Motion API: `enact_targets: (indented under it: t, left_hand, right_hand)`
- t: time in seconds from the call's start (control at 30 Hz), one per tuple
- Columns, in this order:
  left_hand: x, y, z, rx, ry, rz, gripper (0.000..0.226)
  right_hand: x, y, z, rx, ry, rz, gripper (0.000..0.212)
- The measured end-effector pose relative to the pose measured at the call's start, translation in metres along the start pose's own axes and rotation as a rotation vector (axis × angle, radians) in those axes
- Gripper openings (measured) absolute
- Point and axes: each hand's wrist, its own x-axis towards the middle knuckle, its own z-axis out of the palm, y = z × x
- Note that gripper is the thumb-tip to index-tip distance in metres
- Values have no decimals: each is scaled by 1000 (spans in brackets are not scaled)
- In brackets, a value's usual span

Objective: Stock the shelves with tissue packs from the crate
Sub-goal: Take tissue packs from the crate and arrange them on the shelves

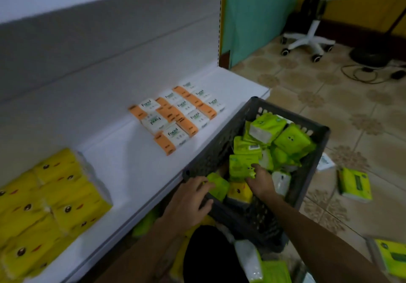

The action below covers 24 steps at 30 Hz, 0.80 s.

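the right hand (262, 181) reaches into the crate (219, 146), fingers curled on a green tissue pack (239, 167). loose green packs (292, 138) lie just beyond its fingertips. the left hand (189, 197) bends its fingers over the crate's near rim, fingertips touching a second green pack (217, 187).

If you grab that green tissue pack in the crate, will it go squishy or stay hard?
Probably squishy: the green pack under the right hand has puffy, creased plastic wrap. Likely light, since packs lie heaped loosely in the crate. Its glossy wrap may slip a little; its flat sides shouldn't roll.
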Motion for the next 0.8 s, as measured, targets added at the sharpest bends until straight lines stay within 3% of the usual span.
enact_targets:
  t: [0.13,0.23,0.37,0.47,0.53,0.63,0.73,0.8]
  left_hand:
    - [17,-14,20,27,-7,-45,36]
    - [34,-19,30,12,-47,-42,36]
    - [47,-20,47,5,-70,-65,43]
    - [52,-23,53,46,-27,-84,45]
    - [55,-24,53,87,3,-89,48]
    - [54,-22,53,115,-10,-80,48]
    - [52,-21,53,104,-10,-115,47]
    - [49,-16,51,77,-24,-161,46]
  right_hand:
    - [17,19,36,44,-65,48,62]
    - [29,24,56,83,-56,74,52]
    - [39,23,80,63,-237,-72,48]
    - [41,17,105,-106,-412,-271,76]
    - [41,13,118,-306,-442,-365,68]
    - [39,4,124,-474,-454,-355,53]
    - [38,4,118,-335,-488,-379,57]
    - [34,7,105,-42,-457,-291,53]
